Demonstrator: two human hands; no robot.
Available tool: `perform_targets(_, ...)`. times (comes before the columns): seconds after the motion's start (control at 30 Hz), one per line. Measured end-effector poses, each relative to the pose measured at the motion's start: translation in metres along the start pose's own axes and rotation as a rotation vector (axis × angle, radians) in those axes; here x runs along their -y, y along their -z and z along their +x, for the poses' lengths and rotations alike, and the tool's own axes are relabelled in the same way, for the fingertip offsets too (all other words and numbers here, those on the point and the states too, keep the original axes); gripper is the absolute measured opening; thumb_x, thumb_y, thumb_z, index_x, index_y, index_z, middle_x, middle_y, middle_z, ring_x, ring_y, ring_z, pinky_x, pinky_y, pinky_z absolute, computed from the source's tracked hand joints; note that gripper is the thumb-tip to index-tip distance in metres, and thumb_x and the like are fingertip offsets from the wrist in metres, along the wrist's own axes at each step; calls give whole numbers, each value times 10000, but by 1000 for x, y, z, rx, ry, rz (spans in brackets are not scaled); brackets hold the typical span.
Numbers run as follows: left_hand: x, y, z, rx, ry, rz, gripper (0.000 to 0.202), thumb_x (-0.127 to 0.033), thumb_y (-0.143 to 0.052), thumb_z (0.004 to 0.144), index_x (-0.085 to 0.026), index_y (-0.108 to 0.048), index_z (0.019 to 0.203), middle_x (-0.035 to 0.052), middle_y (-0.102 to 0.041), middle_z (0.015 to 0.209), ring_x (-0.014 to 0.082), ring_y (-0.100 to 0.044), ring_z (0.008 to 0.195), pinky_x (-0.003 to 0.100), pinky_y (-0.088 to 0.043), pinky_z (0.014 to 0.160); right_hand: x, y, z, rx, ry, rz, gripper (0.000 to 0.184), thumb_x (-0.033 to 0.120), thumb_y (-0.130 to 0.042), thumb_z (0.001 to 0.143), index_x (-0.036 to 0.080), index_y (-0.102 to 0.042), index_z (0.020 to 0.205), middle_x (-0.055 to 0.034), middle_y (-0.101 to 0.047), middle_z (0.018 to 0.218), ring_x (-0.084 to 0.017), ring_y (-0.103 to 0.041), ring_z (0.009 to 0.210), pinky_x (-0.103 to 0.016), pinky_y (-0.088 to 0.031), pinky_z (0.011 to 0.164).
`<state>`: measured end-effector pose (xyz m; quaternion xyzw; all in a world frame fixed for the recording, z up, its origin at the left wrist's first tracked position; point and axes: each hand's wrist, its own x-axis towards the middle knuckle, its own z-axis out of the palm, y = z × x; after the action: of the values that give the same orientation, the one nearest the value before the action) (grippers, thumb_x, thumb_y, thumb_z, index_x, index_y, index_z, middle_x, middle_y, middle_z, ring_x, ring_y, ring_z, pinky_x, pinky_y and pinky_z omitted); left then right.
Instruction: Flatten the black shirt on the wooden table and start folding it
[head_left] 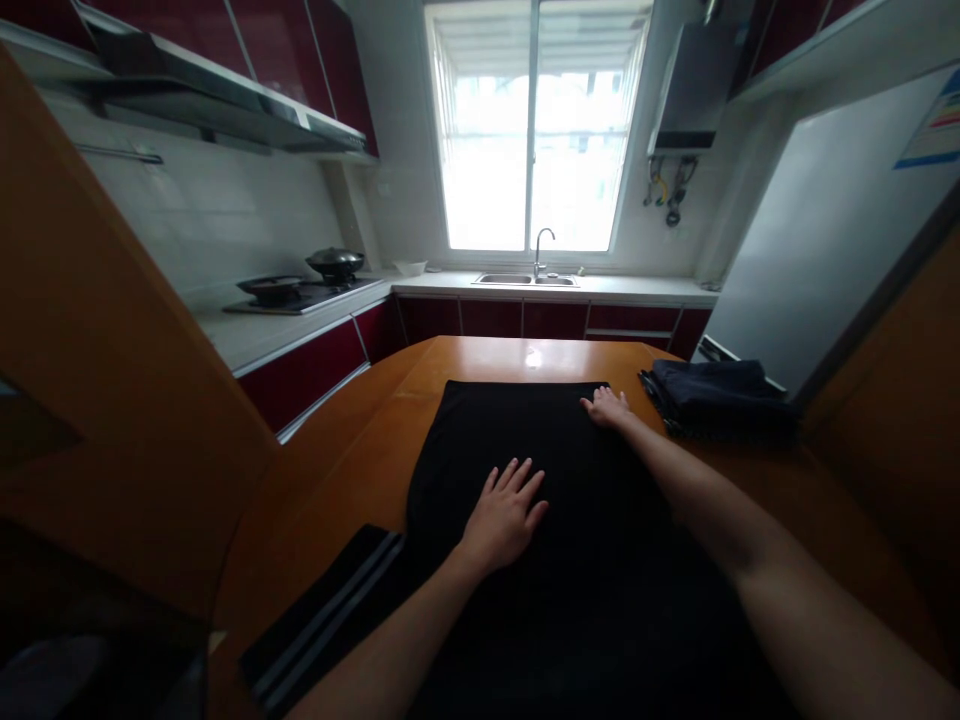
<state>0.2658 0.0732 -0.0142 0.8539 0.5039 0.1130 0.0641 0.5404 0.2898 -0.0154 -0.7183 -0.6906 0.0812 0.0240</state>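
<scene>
The room was a kitchen, with a rounded wooden table at the front of it. Nearest, on the table's left side, lay a black strip with two pale stripes, meeting the edge of a large black garment that was spread flat over the table's middle, from its near side most of the way to its far edge. The person's left hand rested palm down on the cloth near the table's centre, fingers fanned out and gripping nothing. Farther along, toward the table's far right, the right hand lay over the garment's far corner, its fingers extended, not curled round the fabric. On the table's right side, apart from the garment, sat a stack of folded dark clothes. Right of the table stood a pale refrigerator; beyond its left side, a stove bore a pan and a lidded wok. Straight beyond the table were a white counter, a sink with a curved faucet, and a bright window.
</scene>
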Motion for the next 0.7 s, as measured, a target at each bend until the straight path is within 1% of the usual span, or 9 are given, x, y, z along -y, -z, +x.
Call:
perform_targets(0.1,0,-1,0,9,0,0,530,-488,-359,1035,-277,-408,1519,45,-299,1626,259,-223,1514,530,-204,1219,-1,3,6,-16,-18,35,669,454,-234,1044,23,-260,1554,-231,-181,1635,-285,-141,1525,-514,-125,1207)
perform_targets(0.2,-1,-1,1,24,-2,4,540,-501,-346,1035,-276,-399,1523,43,-293,1629,258,-219,1515,525,-201,1221,-3,10,4,-58,-14,64,655,405,-202,1061,-40,-232,1540,-279,-163,1621,-300,-130,1521,-526,-103,1197)
perform_targets(0.27,-2,-1,1,22,-3,13,540,-498,-345,1036,-268,-403,1521,44,-299,1628,256,-224,1514,518,-199,1221,4,13,-6,-105,12,70,651,377,-174,1066,-74,-195,1535,-298,-133,1618,-312,-106,1522,-538,-69,1194)
perform_targets(0.33,-2,-1,2,18,-1,24,533,-484,-356,1035,-262,-410,1517,45,-303,1626,257,-227,1513,514,-201,1220,16,8,-28,-136,74,67,637,388,-191,1065,-27,-217,1548,-247,-130,1638,-287,-88,1529,-510,-44,1206)
perform_targets(0.4,-1,-3,3,12,-4,34,529,-469,-369,1033,-260,-409,1518,45,-299,1628,258,-224,1514,511,-201,1219,27,-5,-60,-130,206,68,613,434,-262,1052,83,-305,1552,-151,-183,1652,-237,-110,1533,-452,-57,1224)
perform_targets(0.5,0,-5,5,8,-11,46,530,-463,-370,1032,-260,-407,1520,44,-295,1629,261,-217,1516,509,-200,1217,30,-24,-110,-72,615,122,619,498,-336,1019,194,-333,1558,-84,-259,1639,-217,-167,1526,-440,-113,1230)
perform_targets(0.53,0,-5,6,10,-10,49,532,-467,-364,1033,-258,-408,1520,45,-296,1628,261,-217,1516,509,-199,1217,24,-26,-122,-55,671,139,622,508,-351,1010,211,-340,1557,-77,-274,1634,-217,-185,1522,-445,-128,1230)
perform_targets(0.57,1,-5,7,16,-7,50,534,-472,-357,1033,-258,-409,1519,45,-297,1628,262,-218,1516,509,-200,1216,15,-25,-131,-48,663,154,619,504,-361,1005,211,-356,1550,-80,-287,1628,-220,-201,1517,-451,-145,1228)
perform_targets(0.7,2,-3,10,42,3,36,548,-498,-330,1031,-262,-411,1519,43,-292,1630,266,-221,1515,507,-203,1214,-47,2,-153,-123,399,257,556,399,-381,989,132,-496,1462,-117,-385,1577,-251,-314,1477,-437,-240,1206)
